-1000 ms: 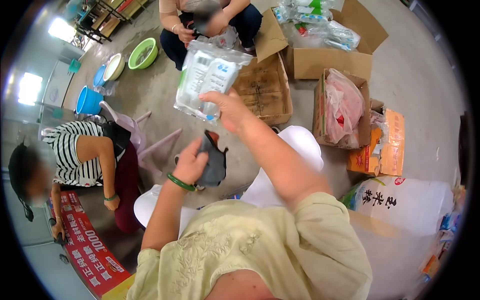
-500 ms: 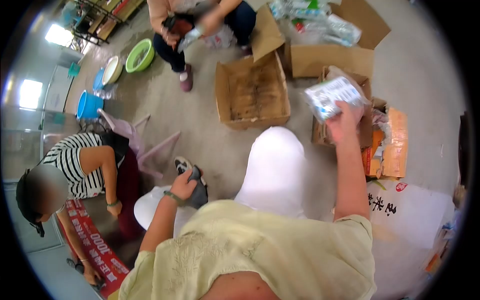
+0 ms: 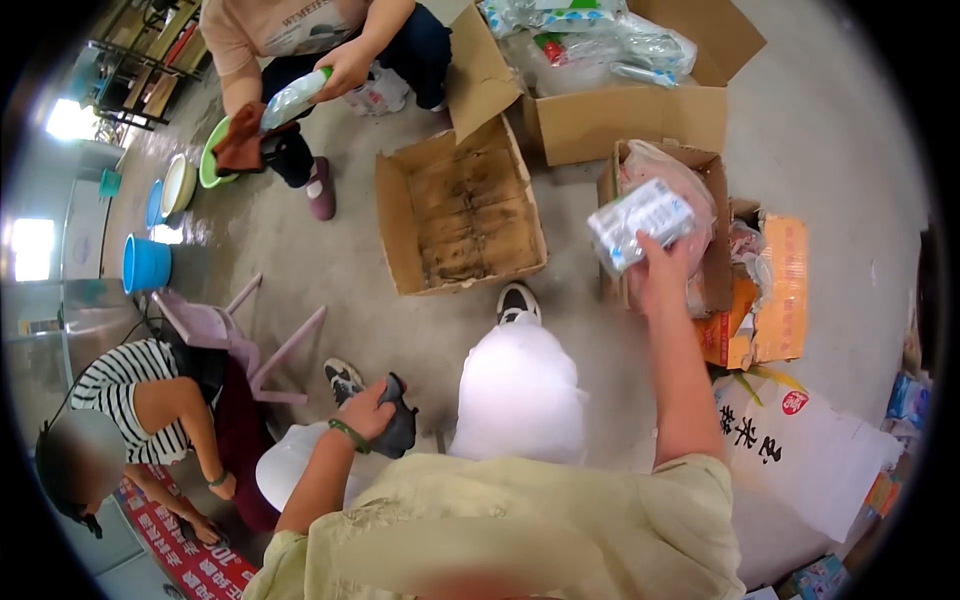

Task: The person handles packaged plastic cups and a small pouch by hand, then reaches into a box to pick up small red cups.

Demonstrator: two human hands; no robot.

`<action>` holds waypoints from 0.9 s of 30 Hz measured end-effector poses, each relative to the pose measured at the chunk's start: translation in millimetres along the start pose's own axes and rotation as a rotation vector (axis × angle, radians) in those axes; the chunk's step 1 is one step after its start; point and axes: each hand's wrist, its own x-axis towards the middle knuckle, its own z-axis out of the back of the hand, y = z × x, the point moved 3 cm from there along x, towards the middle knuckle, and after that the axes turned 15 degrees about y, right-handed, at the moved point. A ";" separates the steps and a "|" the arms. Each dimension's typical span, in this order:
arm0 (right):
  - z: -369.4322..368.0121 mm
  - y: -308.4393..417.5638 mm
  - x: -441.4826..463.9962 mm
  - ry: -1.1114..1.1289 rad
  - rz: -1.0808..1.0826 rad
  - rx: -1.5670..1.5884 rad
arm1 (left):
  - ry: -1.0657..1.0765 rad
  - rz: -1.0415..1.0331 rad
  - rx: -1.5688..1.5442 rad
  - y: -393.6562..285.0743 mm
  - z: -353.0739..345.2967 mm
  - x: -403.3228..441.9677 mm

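Observation:
My right hand grips a plastic-wrapped packet with white and blue print. It holds the packet above the left side of a small cardboard box lined with a clear, pinkish plastic bag. Closer to my body, my left hand is closed round a dark grey, soft-looking item, whose kind I cannot make out. That item is beside my left knee, above the floor. In front of my knees lies an open cardboard box with a stained bottom.
Behind, a larger carton holds several plastic packages. Across from me a crouching person holds a wrapped packet and brown cloth. Another person bends at left near a pink stool. An orange-sided box and a white sack lie right.
The view has shifted. My right hand still holds the packet, now tilted differently over the lined box. My left hand keeps the dark item. The person opposite has raised a wrapped packet.

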 end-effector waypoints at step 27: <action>49.5 -13.4 -49.3 -0.202 -0.209 -0.185 | -0.204 -0.161 -0.174 31.1 20.9 -47.9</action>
